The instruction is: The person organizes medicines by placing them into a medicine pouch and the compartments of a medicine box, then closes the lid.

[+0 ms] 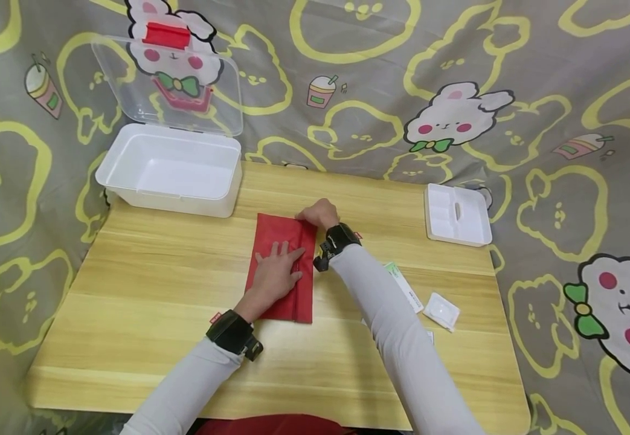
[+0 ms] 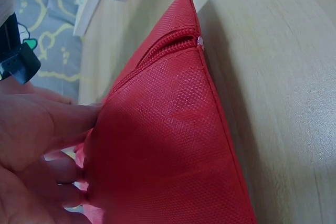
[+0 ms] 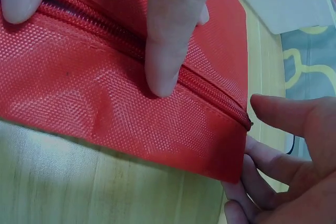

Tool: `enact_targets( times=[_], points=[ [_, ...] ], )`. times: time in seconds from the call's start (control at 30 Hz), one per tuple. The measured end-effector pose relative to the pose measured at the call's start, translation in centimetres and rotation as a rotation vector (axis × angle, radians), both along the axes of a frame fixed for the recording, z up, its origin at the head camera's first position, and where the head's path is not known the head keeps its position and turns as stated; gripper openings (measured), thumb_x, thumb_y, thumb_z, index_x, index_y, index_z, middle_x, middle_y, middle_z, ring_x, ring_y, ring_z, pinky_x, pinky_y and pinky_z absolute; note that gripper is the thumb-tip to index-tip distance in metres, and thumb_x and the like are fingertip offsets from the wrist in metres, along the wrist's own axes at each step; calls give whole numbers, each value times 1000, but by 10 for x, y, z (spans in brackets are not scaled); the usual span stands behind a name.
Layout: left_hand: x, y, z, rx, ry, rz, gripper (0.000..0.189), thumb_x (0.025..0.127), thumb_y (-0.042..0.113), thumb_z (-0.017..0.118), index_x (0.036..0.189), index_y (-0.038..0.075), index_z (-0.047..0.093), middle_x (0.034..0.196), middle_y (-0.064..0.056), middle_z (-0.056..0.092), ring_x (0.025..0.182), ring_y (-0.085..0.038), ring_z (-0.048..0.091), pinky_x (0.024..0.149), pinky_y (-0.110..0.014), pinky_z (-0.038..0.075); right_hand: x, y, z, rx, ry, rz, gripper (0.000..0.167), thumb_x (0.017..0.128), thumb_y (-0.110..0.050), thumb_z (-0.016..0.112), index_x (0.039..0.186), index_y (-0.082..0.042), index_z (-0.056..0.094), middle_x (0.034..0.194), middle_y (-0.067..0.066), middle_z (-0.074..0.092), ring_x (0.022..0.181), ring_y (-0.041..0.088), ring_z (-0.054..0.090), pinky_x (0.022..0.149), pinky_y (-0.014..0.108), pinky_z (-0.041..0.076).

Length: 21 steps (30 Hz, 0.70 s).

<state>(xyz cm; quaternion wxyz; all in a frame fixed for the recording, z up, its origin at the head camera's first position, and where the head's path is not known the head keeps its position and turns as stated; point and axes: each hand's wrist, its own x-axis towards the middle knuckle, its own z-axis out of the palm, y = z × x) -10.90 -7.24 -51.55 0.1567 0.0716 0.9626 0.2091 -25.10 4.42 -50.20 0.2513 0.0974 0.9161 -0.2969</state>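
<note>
A flat red zip pouch (image 1: 271,232) lies on the wooden table, its long zipper (image 3: 215,98) running near the right side. My left hand (image 1: 275,275) rests on top of it, fingers spread, two fingertips beside the zipper in the right wrist view. At the far right corner is my right hand (image 1: 320,214). Its fingers (image 3: 257,179) bend around the pouch's edge at the zipper's end, their tips partly hidden under the fabric, while the thumb (image 3: 278,113) stands just off the edge. A small gap shows between the zipper teeth (image 2: 176,43) at the near end.
A white box (image 1: 184,202) with its clear lid (image 1: 222,90) raised stands at the back left. The white divided tray (image 1: 442,208) sits at the back right. Beside my right forearm lie a slim white-and-green carton (image 1: 404,287) and a small white packet (image 1: 442,311). A patterned curtain (image 1: 369,78) surrounds the table.
</note>
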Motion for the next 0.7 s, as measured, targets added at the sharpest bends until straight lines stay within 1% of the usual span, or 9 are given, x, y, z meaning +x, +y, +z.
enact_targets(
  times=[0.07,0.17,0.27,0.37,0.47,0.53,0.63,0.7],
  points=[
    [0,0,0,-2,6,0,60,92,27,75,148,19,54,156,-25,41,147,-48,33,105,-81,26,-1,-1,0,18,-6,9,52,87,-37,76,119,3,66,113,14,66,112,31,60,101,45,44],
    [0,0,-1,3,4,3,61,91,27,75,148,19,54,156,-25,41,147,-48,33,106,-81,25,-3,-3,0,34,-12,20,45,87,-34,75,114,1,68,114,13,66,112,31,60,103,46,43],
    [1,1,-2,16,2,1,62,91,27,75,148,19,53,156,-25,41,147,-48,32,106,-81,25,-4,-4,0,54,3,49,34,86,-31,75,103,-1,71,109,11,66,108,30,61,104,49,43],
    [2,1,-3,16,10,1,62,91,26,76,148,19,54,155,-25,42,147,-48,33,106,-81,25,-3,-5,0,72,55,101,23,87,-28,73,87,-5,71,98,8,66,103,30,61,103,52,44],
    [2,2,-4,9,22,3,61,91,26,75,148,19,54,155,-25,42,146,-48,34,105,-81,26,-2,-4,2,82,129,147,20,87,-22,69,72,-11,64,82,3,61,91,27,59,92,46,46],
    [2,2,-4,4,24,3,60,92,26,74,148,19,54,155,-25,42,146,-48,34,105,-81,26,0,-4,3,70,175,163,24,90,-16,62,66,-13,57,72,0,54,80,24,54,78,39,45],
    [1,3,-3,3,24,6,59,92,26,74,148,19,54,155,-25,42,146,-49,34,105,-81,25,4,-4,3,55,237,190,29,92,-9,52,64,-13,51,64,-2,47,69,19,47,65,30,38],
    [1,3,-3,-5,22,9,60,92,26,75,148,19,54,155,-25,42,146,-48,34,105,-81,26,7,-4,3,44,281,213,28,93,-6,49,66,-13,52,64,-3,48,68,19,48,64,28,38]
  ],
)
